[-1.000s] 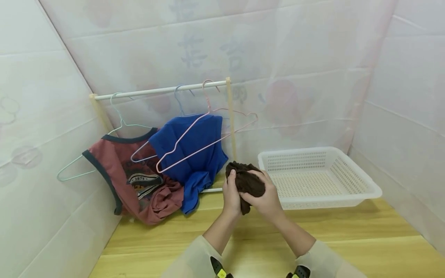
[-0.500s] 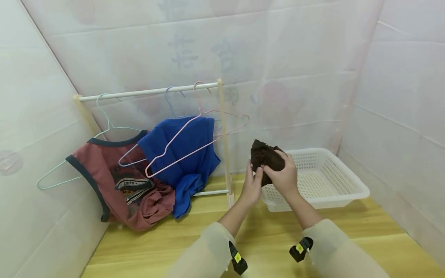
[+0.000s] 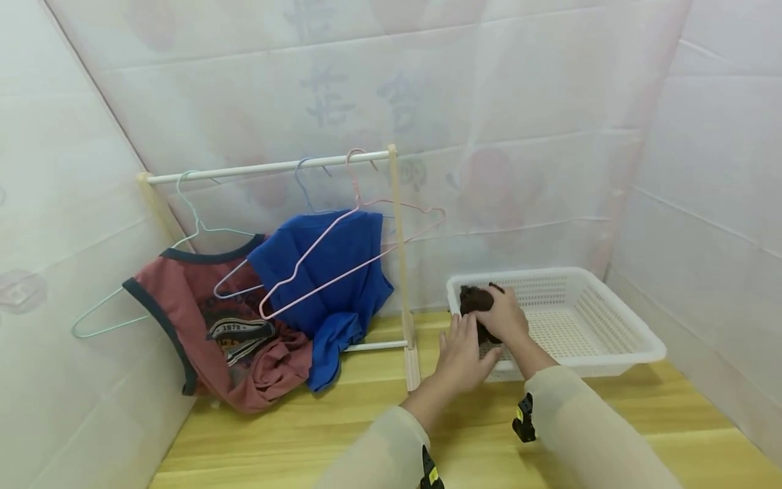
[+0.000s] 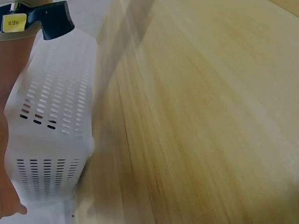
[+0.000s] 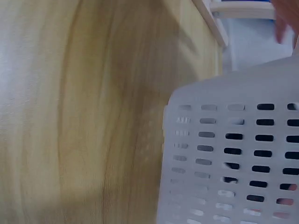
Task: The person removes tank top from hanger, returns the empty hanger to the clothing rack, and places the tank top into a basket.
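Note:
A bundled dark brown cloth (image 3: 474, 301) lies inside the left end of the white plastic basket (image 3: 641, 354). My right hand (image 3: 507, 320) reaches over the front rim and grips the cloth from its right side. Close by, my left hand (image 3: 462, 353) is at the basket's front left corner, fingers extended toward the cloth and thumb pointing right. Seen from the left wrist, the basket's slotted wall (image 4: 51, 93) is beside that hand. Dark patches show through the slots of the basket wall (image 5: 219, 149) in the right wrist view; the cloth's underside is hidden.
Left of the basket stands a rack (image 3: 269, 167) with a wooden post (image 3: 400, 244). It carries a red sleeveless shirt (image 3: 183, 299) on a green hanger, a blue shirt (image 3: 330, 265) on a blue hanger and a bare pink hanger (image 3: 330, 282). Sheeted walls enclose the wooden table (image 3: 305, 435).
Both hands have carried the brown cloth rightward from beside the rack and down into the basket. The left hand's fingers have come off it and straightened, while the right hand still grips it.

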Demonstrator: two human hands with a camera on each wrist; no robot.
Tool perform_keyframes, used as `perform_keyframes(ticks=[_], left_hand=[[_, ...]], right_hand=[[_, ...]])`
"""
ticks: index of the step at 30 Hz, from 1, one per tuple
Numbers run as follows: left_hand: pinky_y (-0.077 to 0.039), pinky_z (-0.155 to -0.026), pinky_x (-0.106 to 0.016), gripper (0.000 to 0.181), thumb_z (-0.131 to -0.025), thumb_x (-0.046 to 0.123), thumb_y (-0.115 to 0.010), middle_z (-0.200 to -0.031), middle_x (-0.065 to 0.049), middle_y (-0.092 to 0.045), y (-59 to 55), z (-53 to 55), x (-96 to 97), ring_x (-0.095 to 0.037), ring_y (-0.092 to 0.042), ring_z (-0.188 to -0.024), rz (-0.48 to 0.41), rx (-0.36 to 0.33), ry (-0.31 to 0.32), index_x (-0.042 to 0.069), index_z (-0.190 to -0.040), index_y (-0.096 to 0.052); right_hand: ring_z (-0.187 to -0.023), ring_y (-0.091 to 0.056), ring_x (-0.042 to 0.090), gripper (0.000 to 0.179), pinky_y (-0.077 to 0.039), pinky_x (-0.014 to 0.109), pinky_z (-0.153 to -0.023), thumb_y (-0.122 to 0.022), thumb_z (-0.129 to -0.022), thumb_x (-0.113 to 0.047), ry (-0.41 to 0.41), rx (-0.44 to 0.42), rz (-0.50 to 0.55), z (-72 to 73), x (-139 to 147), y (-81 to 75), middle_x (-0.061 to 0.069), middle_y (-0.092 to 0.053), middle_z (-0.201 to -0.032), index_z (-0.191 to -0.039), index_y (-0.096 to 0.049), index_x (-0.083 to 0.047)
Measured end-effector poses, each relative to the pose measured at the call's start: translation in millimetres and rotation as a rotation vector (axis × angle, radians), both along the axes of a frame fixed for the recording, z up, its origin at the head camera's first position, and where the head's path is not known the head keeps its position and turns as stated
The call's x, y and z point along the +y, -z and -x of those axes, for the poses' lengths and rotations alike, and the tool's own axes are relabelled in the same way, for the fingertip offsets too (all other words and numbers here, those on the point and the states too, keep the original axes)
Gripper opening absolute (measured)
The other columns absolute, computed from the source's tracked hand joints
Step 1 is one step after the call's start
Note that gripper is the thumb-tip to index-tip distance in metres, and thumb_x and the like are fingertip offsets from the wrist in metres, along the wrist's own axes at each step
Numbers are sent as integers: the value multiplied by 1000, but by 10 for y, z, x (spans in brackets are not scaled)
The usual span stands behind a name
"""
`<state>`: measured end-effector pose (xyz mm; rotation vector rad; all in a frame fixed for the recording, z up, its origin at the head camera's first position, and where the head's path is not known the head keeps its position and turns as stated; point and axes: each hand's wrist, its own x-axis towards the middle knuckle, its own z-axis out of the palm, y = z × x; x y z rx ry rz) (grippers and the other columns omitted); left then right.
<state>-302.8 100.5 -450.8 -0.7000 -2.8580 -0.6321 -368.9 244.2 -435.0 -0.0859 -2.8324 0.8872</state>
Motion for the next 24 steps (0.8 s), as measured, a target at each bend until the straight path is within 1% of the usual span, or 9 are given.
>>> perform_keyframes(ticks=[3, 5, 7, 10, 12, 16, 18, 21, 24], left_hand=[[-19, -119, -54, 86, -98, 67, -32, -164, -7, -16, 40, -7, -20, -26, -4, -153, 16, -40, 22, 9, -158, -13], [-18, -120, -51, 87, -97, 68, -30, -165, -8, -13, 44, -14, -33, -26, -3, -153, 17, -37, 44, 8, -158, -12], [-17, -121, -47, 89, -97, 69, -27, -166, -8, -8, 46, -14, -41, -26, -2, -153, 28, -21, 56, 7, -158, -9], [-15, -122, -40, 91, -96, 71, -23, -166, -9, -3, 52, -18, -51, -26, -2, -153, 55, -3, 54, 6, -158, -6], [-15, -122, -37, 91, -96, 71, -22, -166, -9, -5, 63, -21, -48, -25, -2, -153, 75, -3, 42, 6, -158, -7], [-14, -122, -34, 86, -98, 69, -23, -166, -9, -10, 76, -29, -47, -24, -1, -153, 119, -5, 35, 7, -157, -15], [-13, -122, -34, 83, -99, 67, -21, -166, -8, -10, 73, -26, -43, -24, 0, -153, 136, 1, 40, 8, -157, -18], [-15, -122, -34, 82, -99, 67, -19, -166, -7, -9, 60, -20, -36, -24, 1, -153, 140, 6, 43, 9, -157, -20], [-17, -121, -34, 83, -98, 69, -19, -166, -6, -10, 54, -10, -30, -23, 1, -153, 131, -3, 33, 11, -157, -21]], right_hand=[[-123, -40, 63, 70, -43, 70, -89, -56, -96, -43, -118, -145, -66, 44, 1, 90, 38, -15, -152, -152, -32, -9], [-128, -29, 67, 71, -35, 76, -93, -46, -99, -49, -169, -216, -95, 59, 5, 126, 37, -8, -154, -155, -25, -10], [-133, -18, 69, 72, -27, 82, -93, -34, -101, -56, -195, -260, -108, 57, 0, 139, 34, -1, -157, -157, -20, -13], [-138, -8, 65, 71, -16, 83, -98, -24, -102, -60, -203, -278, -167, 34, -28, 145, 29, 1, -160, -159, -16, -17], [-139, -8, 63, 69, -15, 81, -100, -26, -103, -57, -212, -268, -233, 12, -53, 148, 28, -1, -161, -159, -17, -18], [-139, -10, 62, 66, -18, 75, -106, -45, -102, -47, -237, -227, -393, -3, -97, 162, 26, -5, -162, -158, -22, -18], [-139, -10, 63, 67, -19, 74, -106, -50, -101, -43, -248, -214, -441, -4, -103, 158, 25, -4, -162, -157, -23, -18], [-138, -10, 64, 67, -21, 74, -105, -52, -101, -40, -255, -217, -450, 0, -99, 134, 24, -1, -163, -157, -23, -18], [-135, -11, 67, 70, -25, 76, -101, -53, -100, -40, -260, -250, -384, 14, -79, 121, 25, 2, -162, -158, -20, -18]])
